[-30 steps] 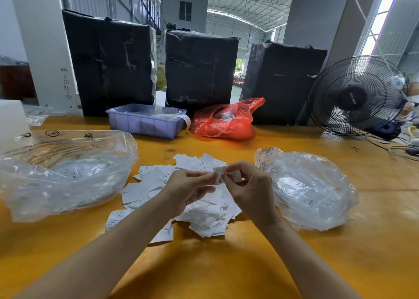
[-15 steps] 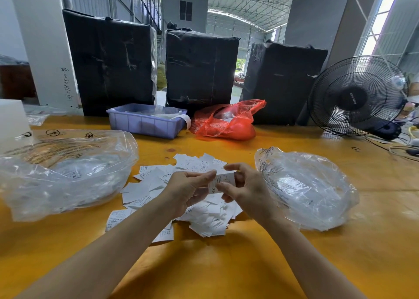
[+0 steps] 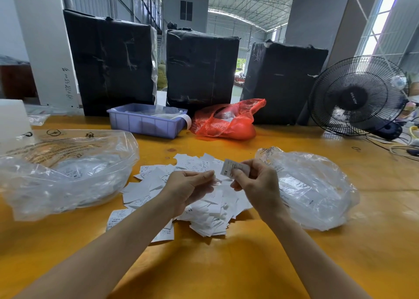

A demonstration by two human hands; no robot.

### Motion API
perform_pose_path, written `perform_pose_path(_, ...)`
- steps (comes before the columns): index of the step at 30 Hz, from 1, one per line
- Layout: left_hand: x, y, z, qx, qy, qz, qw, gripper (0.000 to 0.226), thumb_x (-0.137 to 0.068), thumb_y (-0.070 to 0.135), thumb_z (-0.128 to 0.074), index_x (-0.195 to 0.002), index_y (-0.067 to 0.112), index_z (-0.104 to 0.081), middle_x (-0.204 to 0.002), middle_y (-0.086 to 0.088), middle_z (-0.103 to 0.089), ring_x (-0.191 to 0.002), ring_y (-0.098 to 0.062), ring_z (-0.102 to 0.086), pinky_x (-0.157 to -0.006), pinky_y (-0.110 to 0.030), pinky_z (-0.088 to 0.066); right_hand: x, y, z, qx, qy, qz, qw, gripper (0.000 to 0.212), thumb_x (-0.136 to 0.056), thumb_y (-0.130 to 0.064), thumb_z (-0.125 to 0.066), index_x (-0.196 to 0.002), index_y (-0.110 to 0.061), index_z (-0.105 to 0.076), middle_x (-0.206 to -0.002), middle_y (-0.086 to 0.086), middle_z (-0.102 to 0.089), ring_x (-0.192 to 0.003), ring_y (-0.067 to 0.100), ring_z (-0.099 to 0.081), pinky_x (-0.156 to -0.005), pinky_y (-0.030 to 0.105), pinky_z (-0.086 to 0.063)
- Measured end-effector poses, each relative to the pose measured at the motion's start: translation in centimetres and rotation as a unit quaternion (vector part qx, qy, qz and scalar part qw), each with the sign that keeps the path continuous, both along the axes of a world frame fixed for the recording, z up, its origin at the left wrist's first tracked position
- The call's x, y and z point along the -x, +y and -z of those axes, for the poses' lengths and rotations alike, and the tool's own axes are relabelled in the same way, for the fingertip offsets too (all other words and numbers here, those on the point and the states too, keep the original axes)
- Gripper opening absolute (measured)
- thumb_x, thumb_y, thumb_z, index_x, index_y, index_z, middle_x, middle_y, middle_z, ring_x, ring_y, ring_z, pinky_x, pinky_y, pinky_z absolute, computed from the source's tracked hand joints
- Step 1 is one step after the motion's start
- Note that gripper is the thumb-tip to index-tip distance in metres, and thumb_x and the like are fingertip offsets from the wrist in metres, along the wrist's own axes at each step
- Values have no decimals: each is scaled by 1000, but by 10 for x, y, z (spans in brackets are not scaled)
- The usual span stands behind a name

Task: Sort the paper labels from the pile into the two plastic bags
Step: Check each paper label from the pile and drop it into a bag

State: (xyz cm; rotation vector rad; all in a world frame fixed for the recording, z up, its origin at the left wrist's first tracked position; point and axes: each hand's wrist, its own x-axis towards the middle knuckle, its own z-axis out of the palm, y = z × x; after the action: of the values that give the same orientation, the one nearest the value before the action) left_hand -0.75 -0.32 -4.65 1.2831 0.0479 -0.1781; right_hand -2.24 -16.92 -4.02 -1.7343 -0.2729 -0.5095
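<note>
Pile of paper labels (image 3: 204, 199): white slips heaped loosely on the orange table (image 3: 226, 264), lying at mixed angles.
Held label (image 3: 229, 170): raised just above the pile's far edge, long axis tilted, upper end leaning away from the pile, lower end marked "XS".
Right hand (image 3: 256, 183): over the pile's right side, thumb and fingers pinching the held label.
Left hand (image 3: 188, 185): over the pile's middle, fingers loosely bent, fingertips close to the label; contact cannot be told.
Left plastic bag (image 3: 68, 171): left of the pile, labels inside.
Right plastic bag (image 3: 313, 190): right of the pile, just beside it.
</note>
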Motion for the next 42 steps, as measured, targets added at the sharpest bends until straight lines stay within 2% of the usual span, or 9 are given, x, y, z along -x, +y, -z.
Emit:
perform_pose_path(6, 3, -2, -2, -15, -8, 24, 1000, 16, -57, 25, -76, -64, 10, -76, -74, -8, -74, -57, -13, -69, -44, -15, -48, 2, 5, 3, 36, -24, 4, 999, 13, -83, 1, -67, -82, -10, -60, -72, 9, -67, -56, 16, -69, -55, 30, -58)
perform_pose_path(10, 2, -2, -1, -12, -12, 35, 999, 17, -61, 24, -76, -69, 10, -76, -77, -9, -75, -60, -13, -70, -46, -15, -49, 3, 6, 4, 67, -37, 15, 997, 19, -83, 0, -67, -79, -16, -59, -73, 6, -67, -57, 16, -69, -55, 33, -59)
perform_pose_path(13, 2, -1, -1, -6, -12, 42, 999, 15, -67, 21, -74, -74, 8, -76, -77, -9, -75, -61, -12, -70, -46, -14, -48, 4, 6, 4, 79, -46, 24, 996, 16, -83, 0, -67, -80, -14, -60, -73, 7, -67, -59, 16, -69, -55, 32, -59)
perform_pose_path(20, 3, -1, 0, -9, -21, 57, 998, 23, -64, 24, -74, -79, 7, -76, -83, -11, -75, -60, -10, -68, -47, -15, -49, 6, 7, 4, 128, -86, 59, 986, 7, -82, -2, -69, -81, -7, -64, -68, 8, -68, -59, 17, -68, -56, 45, -56)
perform_pose_path(26, 2, 0, 0, -6, -24, 51, 998, 24, -67, 23, -73, -84, 6, -75, -81, -11, -75, -59, -11, -69, -46, -16, -49, 7, 7, 5, 162, -105, 39, 980, 5, -82, -1, -69, -83, -3, -65, -69, 8, -68, -58, 15, -68, -53, 40, -56)
perform_pose_path(30, 2, 0, -1, -13, -24, 42, 999, 26, -64, 24, -73, -83, 6, -74, -78, -10, -74, -59, -13, -69, -46, -16, -49, 5, 5, 5, 153, -63, 14, 986, 8, -82, -2, -68, -81, -8, -63, -69, 9, -69, -55, 10, -68, -53, 37, -58)
perform_pose_path(34, 3, 0, -1, -28, -27, 27, 999, 30, -60, 26, -75, -80, 5, -75, -74, -10, -73, -56, -13, -67, -44, -17, -47, 2, 5, 5, 110, 27, -36, 993, 10, -81, 1, -68, -79, -6, -62, -70, 14, -67, -54, 18, -68, -55, 36, -59)
perform_pose_path(39, 2, -1, 1, -40, -33, 21, 998, 41, -58, 26, -75, -89, -1, -73, -79, -14, -72, -68, -18, -68, -54, -21, -51, 4, 3, 2, 28, 119, -121, 985, 20, -77, 5, -72, -91, 0, -59, -74, 18, -64, -53, 23, -65, -52, 28, -56)
perform_pose_path(42, 1, -1, 2, -69, -46, 27, 996, 32, -63, 22, -76, -87, 1, -74, -81, -14, -72, -73, -20, -68, -62, -24, -54, 4, 1, 0, -4, 150, -138, 979, 29, -74, 6, -73, -97, 0, -56, -73, 23, -62, -50, 21, -63, -49, 27, -54)
